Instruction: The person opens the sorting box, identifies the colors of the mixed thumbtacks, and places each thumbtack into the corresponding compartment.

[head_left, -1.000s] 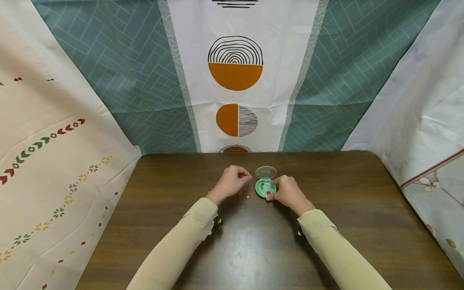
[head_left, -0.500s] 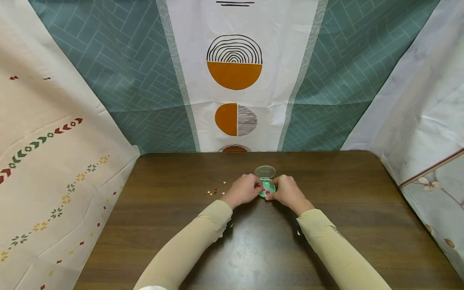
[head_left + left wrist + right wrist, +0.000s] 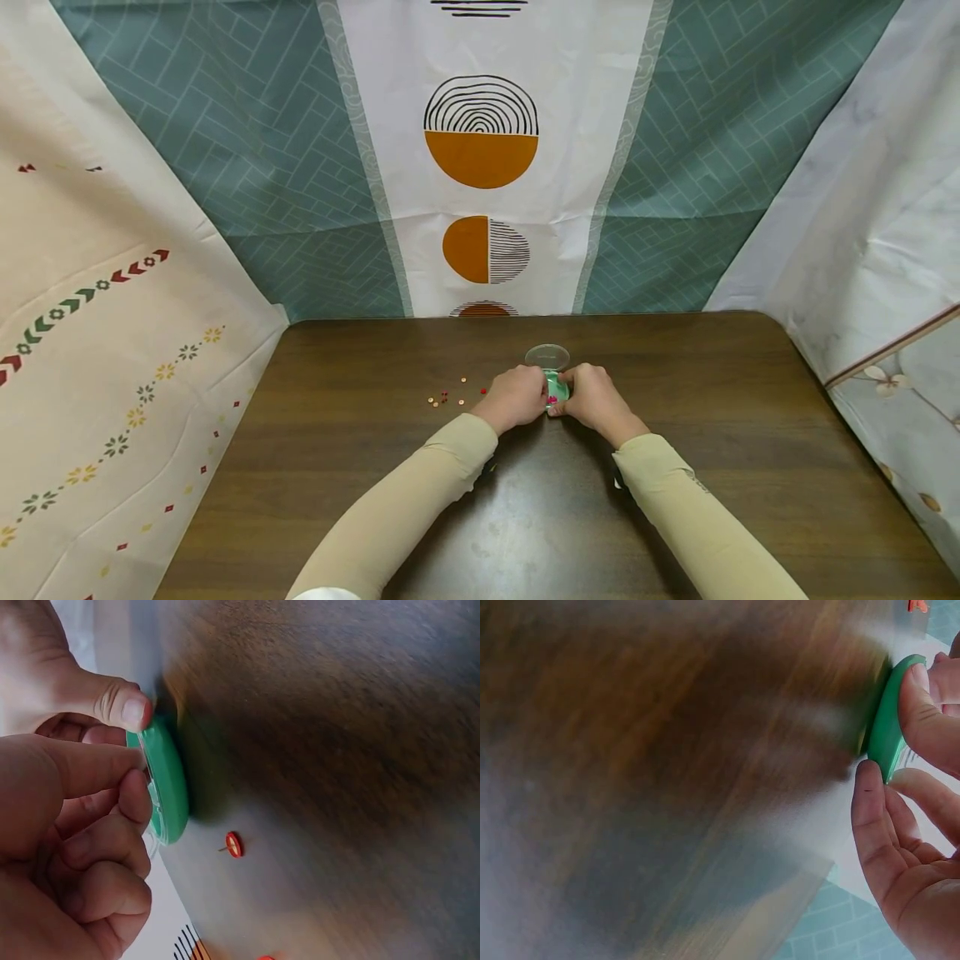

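A round green case (image 3: 558,388) with a clear lid (image 3: 547,357) hinged up stands on the table. My right hand (image 3: 598,398) grips its right rim, thumb in front and fingers behind; the right wrist view shows the green rim (image 3: 889,724) in this grip. Small pinkish-red pieces (image 3: 552,399) lie inside. My left hand (image 3: 516,396) is over the case's left side. In the left wrist view its thumb and index finger meet at the opening, other fingers curled; whether something is between the tips is hidden. A red thumbtack (image 3: 234,844) lies pin up on the table beside the case.
Several gold and red thumbtacks (image 3: 436,404) are scattered on the brown wooden table (image 3: 360,467), left of my left hand. Another red thumbtack (image 3: 483,391) lies close to that wrist. A patterned cloth (image 3: 480,250) hangs behind the table's far edge.
My left hand, which pinched a pinkish-red tack left of the case, has moved right and over it. Scattered tacks it covered are now visible. My right hand keeps its grip.
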Motion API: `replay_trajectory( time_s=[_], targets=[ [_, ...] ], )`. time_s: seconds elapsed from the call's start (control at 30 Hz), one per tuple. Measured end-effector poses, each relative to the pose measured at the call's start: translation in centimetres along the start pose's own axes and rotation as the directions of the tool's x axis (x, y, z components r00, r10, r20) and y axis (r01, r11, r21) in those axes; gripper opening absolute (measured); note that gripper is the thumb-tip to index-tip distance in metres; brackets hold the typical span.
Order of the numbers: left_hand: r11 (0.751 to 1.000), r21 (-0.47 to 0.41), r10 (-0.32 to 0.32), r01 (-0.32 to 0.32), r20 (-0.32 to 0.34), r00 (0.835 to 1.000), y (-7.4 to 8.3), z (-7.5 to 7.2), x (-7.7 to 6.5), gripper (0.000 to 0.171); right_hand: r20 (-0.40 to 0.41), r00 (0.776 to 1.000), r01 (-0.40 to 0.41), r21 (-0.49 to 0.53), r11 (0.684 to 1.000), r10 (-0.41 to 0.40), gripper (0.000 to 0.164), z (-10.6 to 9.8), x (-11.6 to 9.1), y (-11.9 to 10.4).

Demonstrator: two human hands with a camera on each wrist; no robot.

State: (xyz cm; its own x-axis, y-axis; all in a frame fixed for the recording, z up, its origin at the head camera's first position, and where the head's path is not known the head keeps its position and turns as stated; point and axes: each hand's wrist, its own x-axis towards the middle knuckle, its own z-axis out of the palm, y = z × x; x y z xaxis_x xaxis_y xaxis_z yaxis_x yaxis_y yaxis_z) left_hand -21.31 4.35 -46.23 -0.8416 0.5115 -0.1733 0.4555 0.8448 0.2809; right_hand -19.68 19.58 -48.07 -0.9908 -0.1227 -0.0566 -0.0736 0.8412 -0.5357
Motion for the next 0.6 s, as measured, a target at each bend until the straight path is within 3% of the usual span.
replay_trajectory(
  time_s=[0.37, 0.6],
  targets=[
    [0.995, 0.086, -0.051, 0.049, 0.023, 0.998, 0.91, -0.32, 0.79, 0.014, -0.003, 1.000, -0.006, 0.000, 1.000, 0.006, 0.052, -0.23, -0.01, -0.16],
    [0.996, 0.050, -0.073, 0.072, 0.019, 0.997, 0.79, -0.28, 0.85, 0.023, 0.000, 1.000, -0.011, 0.005, 1.000, 0.011, 0.052, -0.08, -0.12, -0.09]
  ],
)
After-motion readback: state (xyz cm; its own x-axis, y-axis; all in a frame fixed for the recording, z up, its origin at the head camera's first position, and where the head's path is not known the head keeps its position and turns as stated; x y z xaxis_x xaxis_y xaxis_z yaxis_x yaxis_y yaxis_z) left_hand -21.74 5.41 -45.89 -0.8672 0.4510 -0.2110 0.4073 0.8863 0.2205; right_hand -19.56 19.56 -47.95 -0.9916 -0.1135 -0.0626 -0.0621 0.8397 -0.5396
